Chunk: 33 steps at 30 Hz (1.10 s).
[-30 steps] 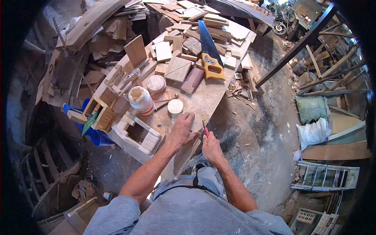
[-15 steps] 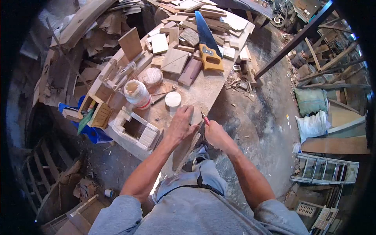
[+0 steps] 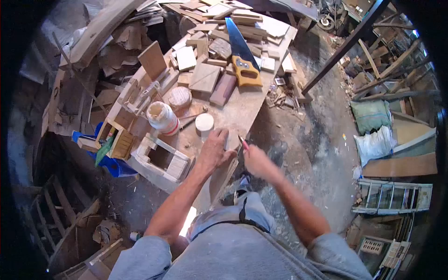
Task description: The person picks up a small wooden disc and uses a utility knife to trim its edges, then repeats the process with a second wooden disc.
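My left hand (image 3: 214, 151) is closed over a small flat piece of wood (image 3: 232, 139) at the near edge of the workbench, thumb toward the right. My right hand (image 3: 257, 161), slightly blurred, grips a slim red-handled tool (image 3: 243, 143) whose dark narrow tip meets the wood's right side; its exact kind is too small to tell. Just beyond my left fingers stands a white round lid or can (image 3: 204, 122). A hammer-like tool with a dark handle (image 3: 189, 123) lies behind it, beside a white plastic jar (image 3: 163, 118) with brownish contents.
A handsaw (image 3: 246, 72) with a yellow handle rests on the workbench (image 3: 247, 105) among stacked wood offcuts (image 3: 205, 77). An open wooden frame (image 3: 163, 157) sits at the left edge. A dark post (image 3: 343, 49) slants up at right; sacks (image 3: 373, 144) lie beyond the floor.
The whole view has shifted slightly with my head. My right hand has moved a little, still gripping the red-handled tool, and my left hand stays on the wood.
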### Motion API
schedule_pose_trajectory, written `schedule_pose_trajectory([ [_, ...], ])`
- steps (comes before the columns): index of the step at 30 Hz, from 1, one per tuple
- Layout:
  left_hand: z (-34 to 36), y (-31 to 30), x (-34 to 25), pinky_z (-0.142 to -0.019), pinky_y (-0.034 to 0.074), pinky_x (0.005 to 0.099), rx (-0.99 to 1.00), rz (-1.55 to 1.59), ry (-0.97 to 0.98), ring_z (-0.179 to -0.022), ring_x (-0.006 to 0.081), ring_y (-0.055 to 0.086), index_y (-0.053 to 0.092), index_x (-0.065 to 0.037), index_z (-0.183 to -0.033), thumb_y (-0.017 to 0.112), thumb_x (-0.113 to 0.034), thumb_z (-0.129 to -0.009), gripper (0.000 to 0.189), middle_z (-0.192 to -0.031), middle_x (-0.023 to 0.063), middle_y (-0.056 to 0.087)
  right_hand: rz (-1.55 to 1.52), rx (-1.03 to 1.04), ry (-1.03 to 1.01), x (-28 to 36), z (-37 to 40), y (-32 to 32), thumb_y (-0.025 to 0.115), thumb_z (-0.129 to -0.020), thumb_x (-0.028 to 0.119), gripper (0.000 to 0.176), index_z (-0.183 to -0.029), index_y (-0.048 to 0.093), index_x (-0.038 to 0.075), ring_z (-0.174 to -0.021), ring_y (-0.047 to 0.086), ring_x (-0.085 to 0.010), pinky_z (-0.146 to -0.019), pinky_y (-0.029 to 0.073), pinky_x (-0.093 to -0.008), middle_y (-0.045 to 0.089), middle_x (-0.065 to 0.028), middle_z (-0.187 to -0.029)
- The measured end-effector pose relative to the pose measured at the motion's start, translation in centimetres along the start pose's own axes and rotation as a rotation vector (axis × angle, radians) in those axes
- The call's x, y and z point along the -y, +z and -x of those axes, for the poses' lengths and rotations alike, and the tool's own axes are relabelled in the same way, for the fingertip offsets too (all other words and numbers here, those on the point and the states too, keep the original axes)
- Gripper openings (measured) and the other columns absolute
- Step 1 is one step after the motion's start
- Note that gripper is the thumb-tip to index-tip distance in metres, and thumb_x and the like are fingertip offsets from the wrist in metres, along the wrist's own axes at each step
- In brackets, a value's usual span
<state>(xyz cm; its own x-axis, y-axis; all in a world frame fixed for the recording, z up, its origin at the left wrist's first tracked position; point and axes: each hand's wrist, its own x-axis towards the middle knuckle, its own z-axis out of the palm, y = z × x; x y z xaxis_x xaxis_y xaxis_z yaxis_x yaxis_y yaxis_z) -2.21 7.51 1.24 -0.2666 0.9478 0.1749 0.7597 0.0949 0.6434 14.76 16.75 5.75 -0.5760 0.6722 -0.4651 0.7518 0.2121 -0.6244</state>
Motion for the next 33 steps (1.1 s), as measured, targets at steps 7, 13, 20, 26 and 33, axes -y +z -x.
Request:
schedule_pose_trajectory([
  [7,0.1,-0.4,-0.7,-0.107,0.046,0.0453,0.006,-0.003,-0.059,-0.125,0.0423,0.055,0.054,0.005,-0.134,0.090,-0.025,-0.069,0.080,-0.132,0.0249,0.057,-0.154,-0.206,0.014,-3.3,2.4,5.1,0.047,-0.106,0.028,0.029,-0.106,0.052,-0.001,-0.097,0.062,-0.0565,-0.079,0.047,-0.0581,0.064,-0.0353,-0.094],
  [13,0.1,-0.6,-1.1,-0.107,0.046,0.0453,0.020,0.001,-0.090,-0.125,0.0423,0.055,0.054,0.006,-0.133,0.090,-0.025,-0.069,0.080,-0.132,0.0256,0.057,-0.207,-0.241,-0.078,-3.6,1.8,6.1,0.046,-0.106,0.026,0.028,-0.112,0.052,-0.001,-0.097,0.062,-0.0583,-0.080,0.047,-0.0626,0.065,-0.0382,-0.093],
  [20,0.2,-0.8,-1.1,-0.107,0.046,0.0454,0.020,0.003,-0.087,-0.125,0.0425,0.054,0.054,0.005,-0.134,0.089,-0.025,-0.070,0.079,-0.132,0.0255,0.057,-0.188,-0.247,-0.086,-2.9,1.5,5.8,0.046,-0.106,0.025,0.027,-0.112,0.051,0.000,-0.094,0.062,-0.0581,-0.077,0.047,-0.0631,0.065,-0.0383,-0.091],
  [26,0.1,-0.7,-0.8,-0.107,0.047,0.0455,0.020,0.012,-0.082,-0.125,0.0426,0.055,0.053,0.005,-0.134,0.089,-0.024,-0.071,0.077,-0.133,0.0253,0.057,-0.214,-0.281,-0.097,-2.9,1.2,6.4,0.047,-0.106,0.024,0.025,-0.110,0.050,0.000,-0.091,0.062,-0.0583,-0.073,0.046,-0.0640,0.065,-0.0378,-0.089],
  [33,-0.1,-0.6,-0.8,-0.107,0.046,0.0451,0.019,0.002,-0.056,-0.125,0.0419,0.054,0.053,0.005,-0.133,0.088,-0.022,-0.071,0.076,-0.133,0.0246,0.057,-0.121,-0.259,-0.037,-2.4,1.3,6.5,0.050,-0.104,0.023,0.025,-0.108,0.050,-0.002,-0.091,0.061,-0.0596,-0.076,0.047,-0.0652,0.065,-0.0391,-0.090],
])
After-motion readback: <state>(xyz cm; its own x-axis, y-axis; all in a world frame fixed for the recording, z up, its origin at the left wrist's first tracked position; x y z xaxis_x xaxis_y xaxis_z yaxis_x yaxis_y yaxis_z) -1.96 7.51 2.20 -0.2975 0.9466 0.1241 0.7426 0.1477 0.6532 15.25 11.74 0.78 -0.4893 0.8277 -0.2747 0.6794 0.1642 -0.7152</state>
